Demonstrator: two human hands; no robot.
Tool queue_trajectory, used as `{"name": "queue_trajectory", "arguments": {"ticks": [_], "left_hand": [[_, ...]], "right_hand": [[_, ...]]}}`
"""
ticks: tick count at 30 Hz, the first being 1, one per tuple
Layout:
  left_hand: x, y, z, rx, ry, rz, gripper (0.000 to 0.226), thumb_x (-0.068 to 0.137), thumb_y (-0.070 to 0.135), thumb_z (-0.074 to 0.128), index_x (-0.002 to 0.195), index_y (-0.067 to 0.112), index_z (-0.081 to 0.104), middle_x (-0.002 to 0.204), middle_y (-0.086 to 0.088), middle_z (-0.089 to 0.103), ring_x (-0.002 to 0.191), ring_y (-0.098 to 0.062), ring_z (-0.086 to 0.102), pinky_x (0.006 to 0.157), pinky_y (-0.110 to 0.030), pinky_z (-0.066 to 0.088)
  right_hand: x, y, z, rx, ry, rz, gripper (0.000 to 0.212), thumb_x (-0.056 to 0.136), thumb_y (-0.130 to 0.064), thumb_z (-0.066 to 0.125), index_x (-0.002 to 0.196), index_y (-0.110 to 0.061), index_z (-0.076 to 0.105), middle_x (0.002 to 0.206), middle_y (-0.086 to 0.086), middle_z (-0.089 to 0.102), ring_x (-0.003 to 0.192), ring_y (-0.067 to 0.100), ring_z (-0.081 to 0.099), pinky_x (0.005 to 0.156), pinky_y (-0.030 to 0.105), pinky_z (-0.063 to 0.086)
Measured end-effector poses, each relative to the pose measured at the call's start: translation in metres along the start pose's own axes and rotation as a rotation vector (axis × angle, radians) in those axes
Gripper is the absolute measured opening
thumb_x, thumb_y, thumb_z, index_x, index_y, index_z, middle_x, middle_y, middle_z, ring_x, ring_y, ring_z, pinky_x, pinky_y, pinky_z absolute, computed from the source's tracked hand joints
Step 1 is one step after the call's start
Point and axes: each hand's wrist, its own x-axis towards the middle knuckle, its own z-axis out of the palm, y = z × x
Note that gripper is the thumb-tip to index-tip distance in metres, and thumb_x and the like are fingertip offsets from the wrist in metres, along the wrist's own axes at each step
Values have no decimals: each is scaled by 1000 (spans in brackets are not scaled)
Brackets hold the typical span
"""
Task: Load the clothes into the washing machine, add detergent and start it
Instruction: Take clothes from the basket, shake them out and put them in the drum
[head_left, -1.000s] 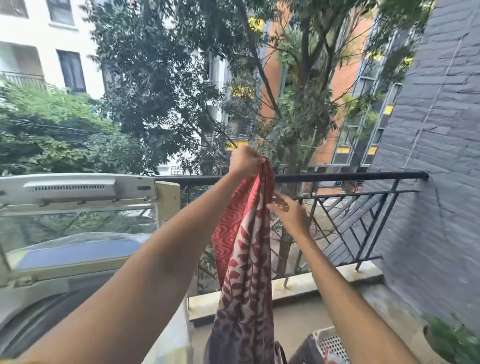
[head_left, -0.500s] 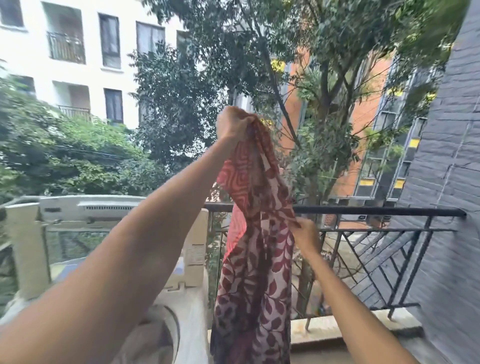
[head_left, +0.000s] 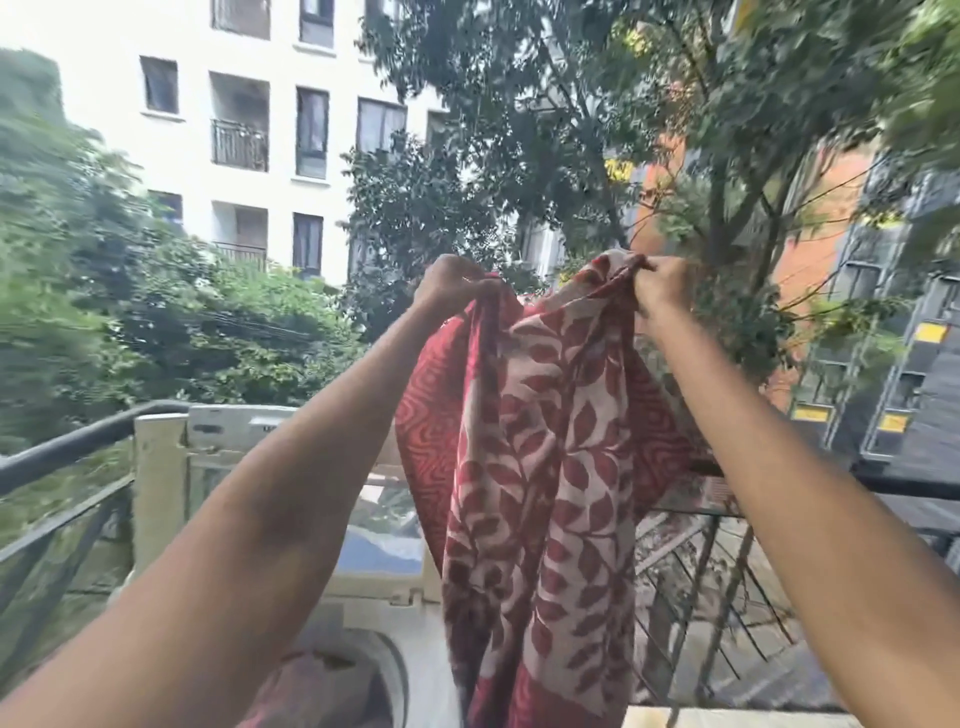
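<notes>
A red and cream cloth with a leaf print (head_left: 550, 467) hangs in front of me, held up at chest height. My left hand (head_left: 452, 286) grips its top left edge and my right hand (head_left: 662, 288) pinches its top right edge, so the cloth spreads between them. Below and to the left stands a top-loading washing machine (head_left: 384, 644) with its lid (head_left: 218, 467) raised upright. Its round tub opening shows some dark reddish fabric (head_left: 311, 686) inside. The cloth's lower end hangs beside the tub, at its right rim.
A black metal balcony railing (head_left: 727, 561) runs behind the machine and to the right. A low ledge (head_left: 727, 719) lies at the railing's foot. Trees and apartment buildings fill the background.
My right hand rose from the middle of the cloth to its top edge, level with my left hand. The cloth went from a bunched hanging strip to spread wide, and the view swung left over the machine.
</notes>
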Motion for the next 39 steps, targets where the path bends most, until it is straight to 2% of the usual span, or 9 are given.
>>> {"name": "queue_trajectory", "arguments": {"ticks": [4,9,14,17,20,24,31,36,39], "left_hand": [[-12,14,16,-104,-112,69,24,82,21,71,93,0,70,86,-5,65,74,-13,57,75,-26,49],[-23,4,36,-232,-152,45,20,85,12,67,67,14,59,65,3,55,53,-3,48,52,-11,42],[-17,2,39,-279,-49,40,22,79,6,71,63,18,61,66,0,58,58,-7,51,57,-20,44],[-14,10,37,-246,72,17,23,77,12,74,61,23,62,69,2,63,62,-9,57,60,-22,48],[-13,18,37,-174,58,11,21,77,17,75,62,22,62,72,1,64,63,-9,58,59,-22,51],[-14,22,40,-152,104,-86,22,78,21,76,63,21,60,67,7,60,61,-4,55,58,-18,48],[-13,44,14,-292,293,-152,22,76,24,76,62,23,59,67,7,58,71,-15,62,75,-31,58],[-11,47,-19,-273,412,-156,31,78,25,75,55,26,54,59,7,54,63,-14,56,76,-36,56],[-14,30,-46,-181,473,-167,19,80,26,73,64,20,64,62,7,56,62,-11,55,76,-34,55]], "right_hand": [[-30,-11,35,-66,-158,-22,19,85,-17,65,99,-5,72,80,3,63,54,5,55,42,12,38],[-45,-18,51,-56,-319,-16,25,85,-13,66,109,-5,67,94,-2,64,56,2,50,34,4,32],[-51,-17,44,-88,-402,-80,13,85,-14,67,96,-11,71,78,1,65,59,10,57,42,8,42],[-62,-2,35,75,-422,-55,6,84,-13,67,88,-14,71,89,6,71,76,20,66,67,27,57],[-82,25,30,212,-453,12,12,87,-14,65,93,-5,70,90,10,70,73,15,66,54,23,53],[-110,60,25,306,-490,44,16,87,-21,65,100,-30,69,95,0,73,88,18,69,72,32,57],[-185,162,39,-285,-714,83,60,81,-28,67,137,-25,46,114,1,66,93,13,58,77,30,49],[-202,194,75,-257,-769,152,20,70,-31,65,85,-23,74,83,8,74,76,22,69,68,41,55],[-195,150,76,-141,-651,178,38,64,-41,69,64,-2,70,52,1,64,49,9,55,52,27,41]]}}
